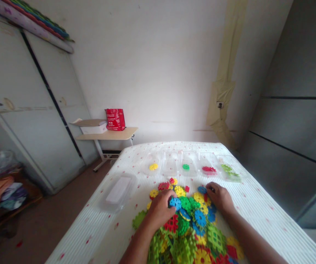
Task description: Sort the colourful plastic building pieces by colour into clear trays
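My left hand is closed, thumb and fingers pinching a blue notched disc above the pile's left side. Across the pile, the curled fingers of my right hand grip the edge of another blue disc. Between and below my hands spreads a heap of plastic linking toy pieces: green discs, yellow flower-shaped discs, red lattice squares and light green lattice squares. My forearms hide parts of the heap's sides.
Along the table's far side stand see-through plastic trays holding a yellow piece, a green piece, red pieces and light green pieces. A see-through lid or tray lies left. Behind are a side table and red bag.
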`<state>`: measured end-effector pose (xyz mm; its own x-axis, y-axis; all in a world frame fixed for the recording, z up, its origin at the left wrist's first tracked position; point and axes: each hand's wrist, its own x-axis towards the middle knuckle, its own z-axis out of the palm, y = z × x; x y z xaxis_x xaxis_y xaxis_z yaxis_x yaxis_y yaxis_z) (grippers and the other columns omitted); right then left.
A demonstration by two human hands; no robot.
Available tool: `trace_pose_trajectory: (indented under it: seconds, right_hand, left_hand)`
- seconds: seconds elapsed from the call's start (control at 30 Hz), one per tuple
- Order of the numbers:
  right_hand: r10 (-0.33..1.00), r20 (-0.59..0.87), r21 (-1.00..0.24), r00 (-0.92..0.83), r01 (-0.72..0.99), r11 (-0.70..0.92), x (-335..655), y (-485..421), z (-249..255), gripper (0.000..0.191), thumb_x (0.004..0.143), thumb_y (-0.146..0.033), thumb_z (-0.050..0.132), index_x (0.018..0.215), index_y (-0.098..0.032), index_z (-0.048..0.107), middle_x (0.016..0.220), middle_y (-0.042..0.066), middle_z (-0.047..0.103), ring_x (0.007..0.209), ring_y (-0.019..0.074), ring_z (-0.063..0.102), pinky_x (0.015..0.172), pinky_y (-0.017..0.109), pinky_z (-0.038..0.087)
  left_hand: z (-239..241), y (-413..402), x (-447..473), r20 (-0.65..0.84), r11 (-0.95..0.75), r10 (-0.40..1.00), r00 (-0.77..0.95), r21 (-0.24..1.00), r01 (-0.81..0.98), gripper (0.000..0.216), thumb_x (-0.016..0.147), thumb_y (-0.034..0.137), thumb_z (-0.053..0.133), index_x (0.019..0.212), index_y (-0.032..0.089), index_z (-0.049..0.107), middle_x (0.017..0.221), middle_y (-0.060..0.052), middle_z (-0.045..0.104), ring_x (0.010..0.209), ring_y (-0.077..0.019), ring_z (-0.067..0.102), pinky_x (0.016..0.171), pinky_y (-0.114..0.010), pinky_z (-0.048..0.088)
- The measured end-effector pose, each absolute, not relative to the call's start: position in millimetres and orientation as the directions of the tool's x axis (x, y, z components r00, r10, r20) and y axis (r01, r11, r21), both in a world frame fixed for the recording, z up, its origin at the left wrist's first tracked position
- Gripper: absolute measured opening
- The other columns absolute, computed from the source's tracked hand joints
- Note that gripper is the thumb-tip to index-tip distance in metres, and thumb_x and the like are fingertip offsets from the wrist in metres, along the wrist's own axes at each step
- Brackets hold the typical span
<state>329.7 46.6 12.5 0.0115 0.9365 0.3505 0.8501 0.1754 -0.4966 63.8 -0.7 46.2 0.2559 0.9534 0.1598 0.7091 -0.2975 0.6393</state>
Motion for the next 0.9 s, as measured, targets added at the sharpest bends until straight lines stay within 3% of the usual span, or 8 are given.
trace_pose_trajectory:
  seconds: [0.27,0.5,0.7,0.9]
  right_hand:
    - [0.943,0.334,-0.494,0.0,0.852,0.175,330.0,46.5,13.4,0.023,0.075,-0.031,0.04,0.073,-0.022,0.061,0.076,0.003,0.068,0.068,0.0166,0.061,0.063,0.024,0.042]
    - [0.931,0.365,-0.499,-0.001,0.844,0.196,330.5,47.3,10.4,0.023,0.076,-0.031,0.04,0.072,-0.022,0.061,0.074,0.002,0.067,0.067,0.0156,0.06,0.063,0.024,0.042]
    - [0.93,0.366,-0.496,0.003,0.847,0.193,331.1,47.3,10.8,0.023,0.074,-0.03,0.041,0.072,-0.022,0.063,0.073,0.002,0.068,0.065,0.0158,0.06,0.062,0.024,0.042]
    - [0.938,0.346,-0.492,0.001,0.852,0.18,330.1,47.2,11.1,0.024,0.075,-0.031,0.04,0.073,-0.021,0.063,0.074,0.003,0.068,0.066,0.0158,0.061,0.062,0.023,0.042]
  left_hand:
    - [48.3,-1.1,62.0,0.128,-0.265,0.961,0.247,0.69,0.674,0.02,0.064,0.01,0.047,0.08,0.022,0.048,0.068,0.007,0.051,0.066,-0.0097,0.048,0.06,-0.018,0.033]
    - [49.8,-1.5,60.9,0.152,-0.286,0.955,0.253,0.687,0.668,0.018,0.064,0.011,0.048,0.078,0.022,0.049,0.065,0.007,0.049,0.064,-0.0096,0.045,0.059,-0.019,0.031]
    - [48.6,-0.3,61.1,0.18,-0.304,0.953,0.245,0.628,0.717,0.015,0.064,0.013,0.051,0.076,0.021,0.056,0.071,0.004,0.057,0.069,-0.0116,0.05,0.065,-0.02,0.036]
    - [51.0,-2.0,60.8,0.213,-0.357,0.932,0.295,0.687,0.633,0.036,0.066,0.009,0.049,0.096,0.022,0.062,0.099,0.0,0.066,0.095,-0.0156,0.057,0.087,-0.023,0.038]
